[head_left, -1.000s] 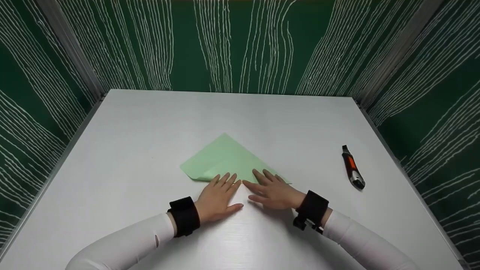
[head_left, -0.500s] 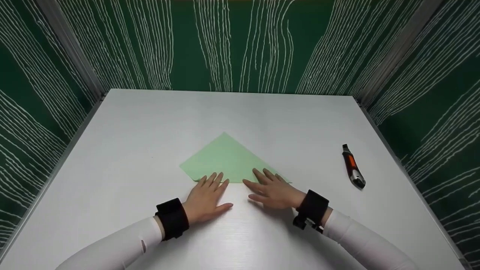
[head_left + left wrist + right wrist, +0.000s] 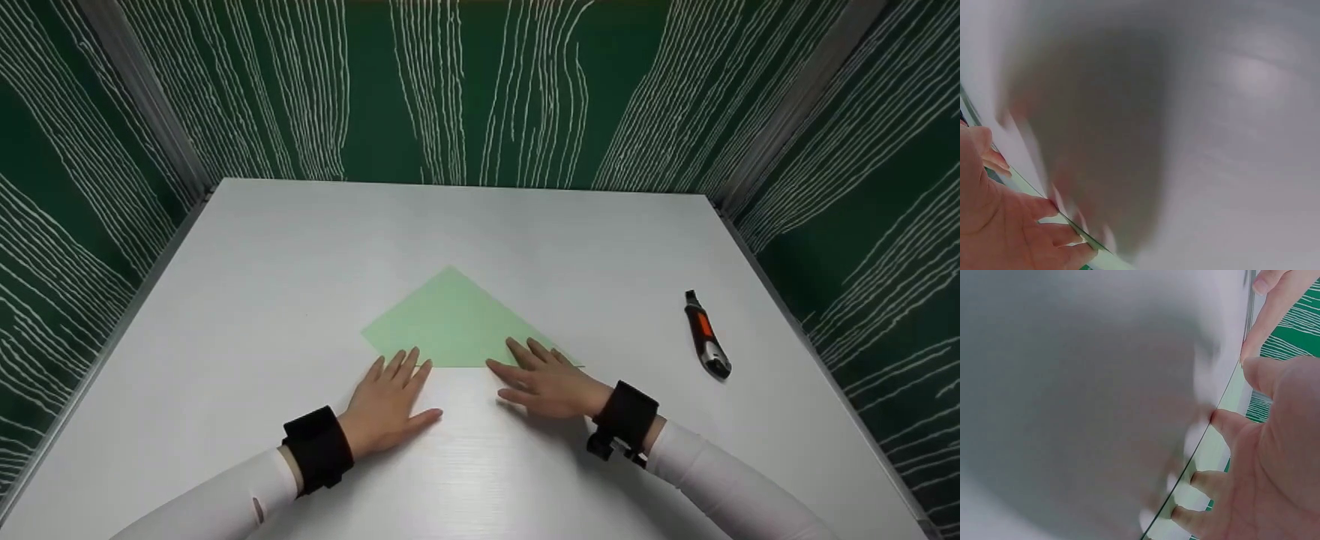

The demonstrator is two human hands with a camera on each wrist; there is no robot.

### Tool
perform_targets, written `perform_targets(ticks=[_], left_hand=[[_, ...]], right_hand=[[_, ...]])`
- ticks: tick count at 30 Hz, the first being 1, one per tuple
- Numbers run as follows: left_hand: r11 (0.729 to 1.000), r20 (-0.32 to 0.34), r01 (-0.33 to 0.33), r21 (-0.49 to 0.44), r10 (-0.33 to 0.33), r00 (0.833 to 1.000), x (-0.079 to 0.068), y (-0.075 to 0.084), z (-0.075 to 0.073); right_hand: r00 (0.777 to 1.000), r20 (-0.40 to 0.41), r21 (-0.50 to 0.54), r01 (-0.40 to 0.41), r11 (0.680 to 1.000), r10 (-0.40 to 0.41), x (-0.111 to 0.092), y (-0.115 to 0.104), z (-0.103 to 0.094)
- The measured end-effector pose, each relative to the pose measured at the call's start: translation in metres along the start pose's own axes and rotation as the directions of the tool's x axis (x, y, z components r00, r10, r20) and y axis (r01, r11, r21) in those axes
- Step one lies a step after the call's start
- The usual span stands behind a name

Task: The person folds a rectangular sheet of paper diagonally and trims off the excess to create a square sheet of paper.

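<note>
Leftward along the near edge of the pale green, folded paper sheet (image 3: 457,322), the person's left hand (image 3: 386,405) has slid from beside the right hand (image 3: 551,386) to the sheet's left end, and the curl seen there a second ago now lies flat. Roughly in the middle of the smooth white tabletop (image 3: 262,262), the sheet points its peak away from the person, its long axis running left to right and its straight edge facing the person. Both hands lie with fingers extended, gripping nothing, fingertips resting on the paper at either end of that edge; the right hand has stayed put. Well apart to the right lies a black, orange and silver utility knife (image 3: 706,335), its narrow black tip pointing away from the person.
</note>
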State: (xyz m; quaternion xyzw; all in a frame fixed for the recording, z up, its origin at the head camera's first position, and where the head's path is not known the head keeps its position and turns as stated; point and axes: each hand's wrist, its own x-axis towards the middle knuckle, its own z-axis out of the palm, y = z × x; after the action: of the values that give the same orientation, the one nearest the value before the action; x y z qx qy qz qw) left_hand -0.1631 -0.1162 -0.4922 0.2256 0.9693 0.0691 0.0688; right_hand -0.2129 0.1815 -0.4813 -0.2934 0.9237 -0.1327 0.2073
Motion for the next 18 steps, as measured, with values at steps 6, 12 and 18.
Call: perform_targets(ticks=[6, 12, 18], left_hand=[[1.0, -0.039, 0.017, 0.002, -0.017, 0.999, -0.006, -0.009, 0.005], [0.999, -0.055, 0.04, -0.007, -0.041, 0.998, -0.013, -0.015, 0.004], [0.997, -0.048, 0.075, -0.003, -0.075, 0.996, -0.019, -0.022, 0.003]], right_hand=[[1.0, -0.006, -0.015, 0.011, 1.0, -0.011, 0.0, 0.0, 0.0], [1.0, -0.005, -0.013, 0.017, 1.0, -0.017, 0.0, 0.0, 0.0], [1.0, -0.003, -0.023, 0.011, 1.0, -0.011, 0.001, 0.0, 0.001]])
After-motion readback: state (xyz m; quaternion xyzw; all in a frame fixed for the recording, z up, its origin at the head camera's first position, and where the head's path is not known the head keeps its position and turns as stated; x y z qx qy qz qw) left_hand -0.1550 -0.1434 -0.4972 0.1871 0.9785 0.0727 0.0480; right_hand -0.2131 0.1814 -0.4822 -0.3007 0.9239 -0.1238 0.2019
